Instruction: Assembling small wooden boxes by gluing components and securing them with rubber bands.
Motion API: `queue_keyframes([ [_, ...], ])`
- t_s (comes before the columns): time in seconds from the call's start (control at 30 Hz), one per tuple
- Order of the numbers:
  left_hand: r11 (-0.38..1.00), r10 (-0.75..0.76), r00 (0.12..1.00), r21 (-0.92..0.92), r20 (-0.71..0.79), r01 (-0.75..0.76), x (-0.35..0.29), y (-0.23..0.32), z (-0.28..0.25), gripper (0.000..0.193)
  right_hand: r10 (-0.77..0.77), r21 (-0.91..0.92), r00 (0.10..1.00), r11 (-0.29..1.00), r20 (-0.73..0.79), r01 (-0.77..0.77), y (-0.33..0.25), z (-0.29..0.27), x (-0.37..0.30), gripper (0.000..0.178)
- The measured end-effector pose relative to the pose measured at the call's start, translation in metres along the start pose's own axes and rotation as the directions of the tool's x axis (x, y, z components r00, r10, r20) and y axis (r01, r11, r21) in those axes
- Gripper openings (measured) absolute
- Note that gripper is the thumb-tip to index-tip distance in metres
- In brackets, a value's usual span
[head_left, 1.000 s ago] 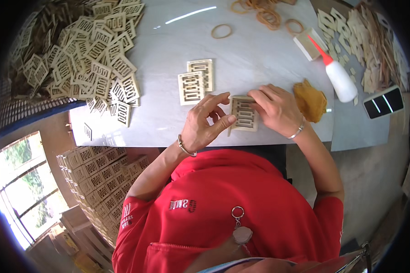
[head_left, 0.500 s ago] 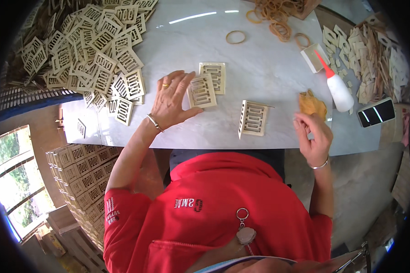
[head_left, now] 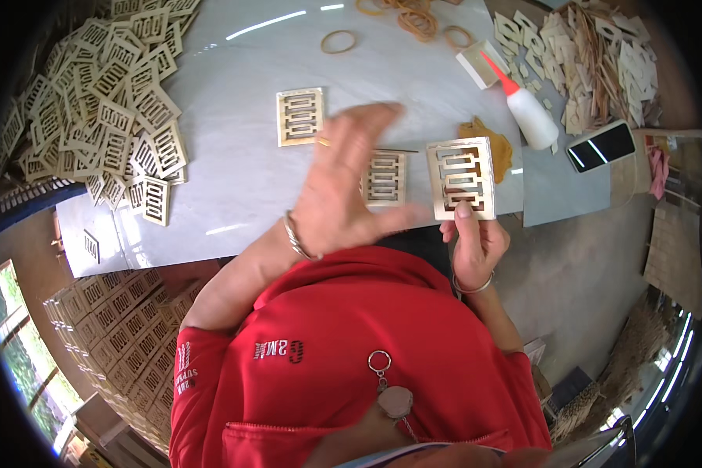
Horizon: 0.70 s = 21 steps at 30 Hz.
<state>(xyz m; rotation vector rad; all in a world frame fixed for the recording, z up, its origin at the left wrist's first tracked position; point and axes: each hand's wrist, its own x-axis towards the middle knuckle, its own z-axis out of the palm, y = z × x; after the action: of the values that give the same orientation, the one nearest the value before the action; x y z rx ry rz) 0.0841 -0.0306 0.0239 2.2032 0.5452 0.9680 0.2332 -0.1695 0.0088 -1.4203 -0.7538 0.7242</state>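
My right hand [head_left: 480,249] pinches a pale wooden slotted panel [head_left: 486,183] by its lower edge, thumb on the front face. The panel stands upright over the front edge of the table. My left hand [head_left: 337,183], smeared by motion, is open with its thumb apart from the fingers, and nothing shows in it. Partly behind that hand, two joined slotted panels [head_left: 400,179] rest on the table, one lying flat and the other seen nearly edge-on. Another slotted panel [head_left: 300,143] lies flat farther back, left of centre.
A big heap of slotted panels [head_left: 117,117] covers the table's left. On the right are a white glue bottle [head_left: 532,121] with red nozzle, a yellow cloth [head_left: 503,160], a phone [head_left: 600,147] and wood scraps [head_left: 585,70]. Rubber bands [head_left: 417,23] lie at the back.
The panel under my left hand has gone to my right hand, which now holds it up. My left hand has moved right, off the flat panel. The whole view has shifted.
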Motion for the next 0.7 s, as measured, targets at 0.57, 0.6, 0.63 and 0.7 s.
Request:
queue_keyframes([
  [0.57, 0.836, -0.546, 0.837, -0.069, -0.007, 0.545, -0.019, -0.039, 0.037, 0.041, -0.253, -0.569, 0.939, 0.748, 0.231, 0.341, 0.053, 0.001, 0.002, 0.003],
  [0.6, 0.835, -0.547, 0.837, -0.073, -0.002, 0.546, -0.018, -0.038, 0.037, 0.041, -0.271, -0.57, 0.925, 0.729, 0.268, 0.379, 0.052, 0.002, 0.002, 0.002],
  [0.63, 0.834, -0.547, 0.837, -0.076, 0.004, 0.546, -0.018, -0.038, 0.036, 0.041, -0.27, -0.57, 0.924, 0.729, 0.271, 0.38, 0.052, 0.003, 0.002, 0.002],
  [0.7, 0.84, -0.542, 0.84, -0.037, 0.016, 0.542, -0.018, -0.038, 0.035, 0.038, -0.273, -0.581, 0.909, 0.701, 0.316, 0.413, 0.051, 0.005, 0.002, 0.004],
])
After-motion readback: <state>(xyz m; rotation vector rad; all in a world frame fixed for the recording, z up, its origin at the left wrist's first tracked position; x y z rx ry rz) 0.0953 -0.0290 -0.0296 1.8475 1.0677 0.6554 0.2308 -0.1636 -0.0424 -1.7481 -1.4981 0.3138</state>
